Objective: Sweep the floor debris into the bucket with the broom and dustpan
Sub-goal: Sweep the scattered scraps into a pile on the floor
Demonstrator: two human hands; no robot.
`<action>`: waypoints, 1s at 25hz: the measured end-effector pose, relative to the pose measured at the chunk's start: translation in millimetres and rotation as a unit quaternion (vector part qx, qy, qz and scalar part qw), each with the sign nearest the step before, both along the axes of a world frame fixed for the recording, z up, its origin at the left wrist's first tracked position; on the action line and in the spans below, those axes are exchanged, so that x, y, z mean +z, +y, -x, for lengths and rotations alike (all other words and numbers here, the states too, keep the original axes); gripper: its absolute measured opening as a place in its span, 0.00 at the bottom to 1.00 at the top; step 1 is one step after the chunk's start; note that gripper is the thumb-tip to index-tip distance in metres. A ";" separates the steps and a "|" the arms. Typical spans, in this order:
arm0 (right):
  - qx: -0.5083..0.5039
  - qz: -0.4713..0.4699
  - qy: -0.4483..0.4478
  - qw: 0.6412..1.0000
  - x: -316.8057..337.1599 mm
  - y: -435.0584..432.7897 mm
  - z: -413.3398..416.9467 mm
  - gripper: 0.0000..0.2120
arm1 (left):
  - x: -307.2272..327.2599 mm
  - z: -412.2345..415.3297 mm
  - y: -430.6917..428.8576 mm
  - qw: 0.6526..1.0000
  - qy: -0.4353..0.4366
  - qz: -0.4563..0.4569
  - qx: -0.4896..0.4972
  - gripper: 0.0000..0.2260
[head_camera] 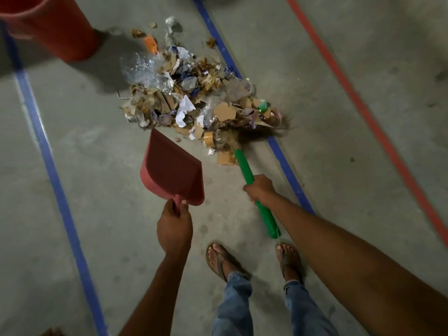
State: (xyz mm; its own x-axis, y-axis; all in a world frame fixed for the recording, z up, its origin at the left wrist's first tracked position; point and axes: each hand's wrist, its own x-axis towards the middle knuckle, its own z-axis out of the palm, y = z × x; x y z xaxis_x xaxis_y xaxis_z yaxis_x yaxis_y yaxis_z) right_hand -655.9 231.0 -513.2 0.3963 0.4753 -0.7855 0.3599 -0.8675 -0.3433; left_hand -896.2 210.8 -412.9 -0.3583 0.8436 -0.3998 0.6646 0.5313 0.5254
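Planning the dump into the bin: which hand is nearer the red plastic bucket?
Left. The left hand, holding the red plastic dustpan, is below and right of the red plastic bucket; the right hand, gripping the green-handled broom, is farther right.

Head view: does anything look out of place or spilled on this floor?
Yes. A debris pile of cardboard, paper and plastic lies spread across the blue line, with stray scraps apart from it near the bucket. The dustpan in the left hand holds none of it yet.
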 end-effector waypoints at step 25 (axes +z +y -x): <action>0.028 0.046 -0.084 0.995 96.8 -181.2 62.9 0.18 | -1.7 8.5 -5.4 0.997 -0.020 0.064 0.025 0.14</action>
State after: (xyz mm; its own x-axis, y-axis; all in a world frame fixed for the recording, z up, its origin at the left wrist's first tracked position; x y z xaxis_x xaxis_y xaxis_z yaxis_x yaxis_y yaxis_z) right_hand -718.8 49.8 -416.3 0.5006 0.4307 -0.7510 0.4552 -0.8688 -0.1949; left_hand -904.7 205.4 -414.7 -0.3807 0.7667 -0.5169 0.6159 0.6272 0.4767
